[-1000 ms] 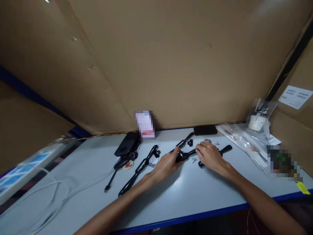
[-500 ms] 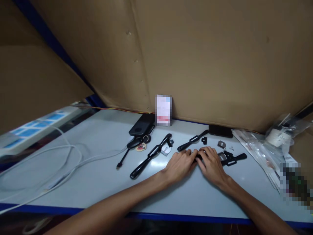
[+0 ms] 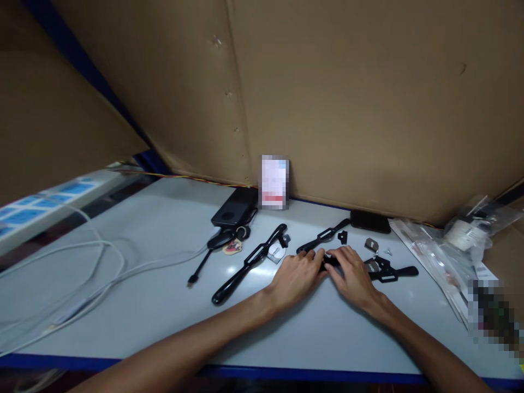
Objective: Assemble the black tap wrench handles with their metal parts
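left hand (image 3: 297, 275) and right hand (image 3: 352, 277) meet on a black bracket (image 3: 393, 271) flat on the bench (image 3: 164, 305), both touching it, can't tell if they're gripping. its end sticks out right of the right hand

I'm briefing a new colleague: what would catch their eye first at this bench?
The left hand and right hand meet over a small black part on the table. A long black bracket lies just left of them, white cables loop at the far left, and a cardboard wall rises behind.
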Action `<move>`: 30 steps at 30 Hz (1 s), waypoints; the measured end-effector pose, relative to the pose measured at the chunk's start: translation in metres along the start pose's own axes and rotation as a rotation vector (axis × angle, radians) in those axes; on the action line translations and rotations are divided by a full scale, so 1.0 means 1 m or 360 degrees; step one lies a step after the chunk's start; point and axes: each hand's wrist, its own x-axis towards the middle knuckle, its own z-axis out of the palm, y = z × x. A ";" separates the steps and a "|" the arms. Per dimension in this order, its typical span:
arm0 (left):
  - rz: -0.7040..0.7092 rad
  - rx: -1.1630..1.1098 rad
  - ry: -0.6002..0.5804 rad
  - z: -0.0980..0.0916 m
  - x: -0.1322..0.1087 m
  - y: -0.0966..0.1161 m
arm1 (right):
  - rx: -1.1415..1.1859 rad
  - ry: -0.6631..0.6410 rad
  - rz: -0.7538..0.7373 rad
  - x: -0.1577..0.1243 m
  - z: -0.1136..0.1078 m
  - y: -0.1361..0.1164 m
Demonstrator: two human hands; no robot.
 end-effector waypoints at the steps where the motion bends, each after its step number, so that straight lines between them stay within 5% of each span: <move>1: -0.0049 -0.0014 0.0003 0.000 0.000 0.000 | 0.0092 -0.0001 -0.0001 -0.001 -0.002 0.003; 11: -0.0128 -0.0116 -0.0050 0.000 0.000 -0.006 | 0.0384 -0.0116 -0.0010 -0.003 -0.032 0.045; 16: -0.0129 -0.0127 -0.0040 0.006 0.001 -0.008 | 0.0275 0.0174 -0.0021 -0.002 -0.024 0.020; 21: -0.0005 -0.0092 -0.0055 0.011 -0.004 -0.004 | 0.0089 0.0040 -0.0041 -0.006 -0.004 -0.006; 30: -0.0035 -0.0084 -0.0129 0.003 -0.004 0.003 | 0.0234 0.0087 -0.0015 -0.011 0.002 -0.004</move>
